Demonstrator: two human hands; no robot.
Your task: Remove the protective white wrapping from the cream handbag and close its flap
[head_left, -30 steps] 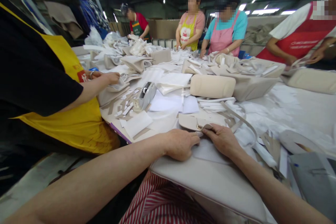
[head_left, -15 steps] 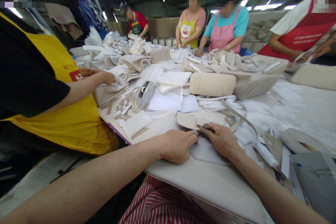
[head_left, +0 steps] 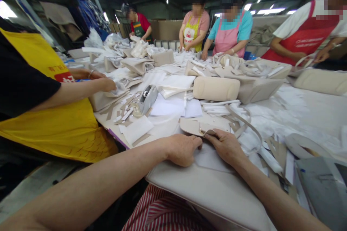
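Observation:
A beige handbag (head_left: 206, 191) lies flat in front of me, its near part over my lap. My left hand (head_left: 182, 149) rests on its top edge with fingers curled down against it. My right hand (head_left: 224, 145) lies just to the right, fingers pinched on the bag's beige flap (head_left: 193, 126) near a small metal clasp. A sheet of white paper (head_left: 210, 158) lies between my hands, under them. The bag's long strap (head_left: 244, 122) loops away to the right.
A tape dispenser (head_left: 145, 100) stands left of centre among paper strips. More beige bags (head_left: 216, 88) and white paper cover the table. A person in a yellow apron (head_left: 54, 115) works close at my left; several other people stand along the far side.
Both hands stay on the bag's top edge. The view has shifted slightly, so everything sits a little further left and the bag's near part lower.

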